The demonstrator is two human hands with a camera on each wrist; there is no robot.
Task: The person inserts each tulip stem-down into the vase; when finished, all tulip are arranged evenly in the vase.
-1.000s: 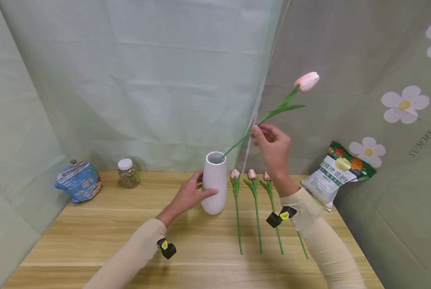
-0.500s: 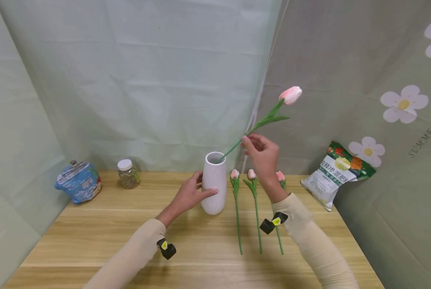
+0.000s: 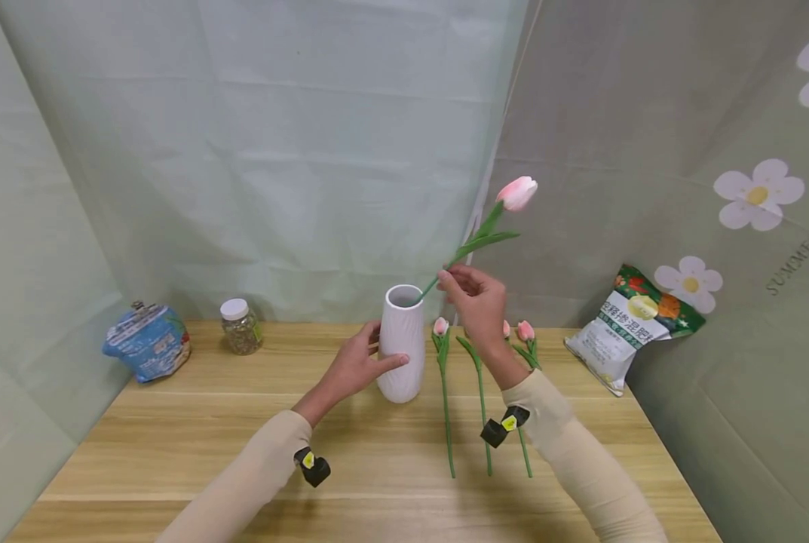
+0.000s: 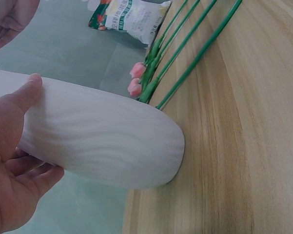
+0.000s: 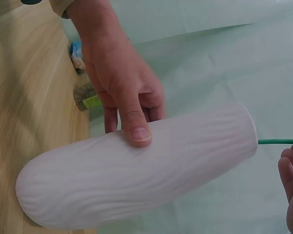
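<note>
The vase (image 3: 402,347) stands upright on the surface (image 3: 350,483). Left hand (image 3: 360,362): fingers and thumb grasp the vase's side. Right hand (image 3: 479,302): fingers pinch the stem of a tulip (image 3: 483,240), its lower end inside the vase's mouth, its bloom tilted above right. Further tulips (image 3: 441,345) lie right of the vase; a lidded jar (image 3: 243,332) stands left.

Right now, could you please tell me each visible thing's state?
White ribbed vase: upright, gripped by left hand.
Pink green-stemmed tulip: tilted into vase, pinched by right hand.
Four pink tulips: lying flat.
Clear round jar: white lid on.
Blue plastic bag: crumpled.
White-green plastic bag: tilted.
</note>
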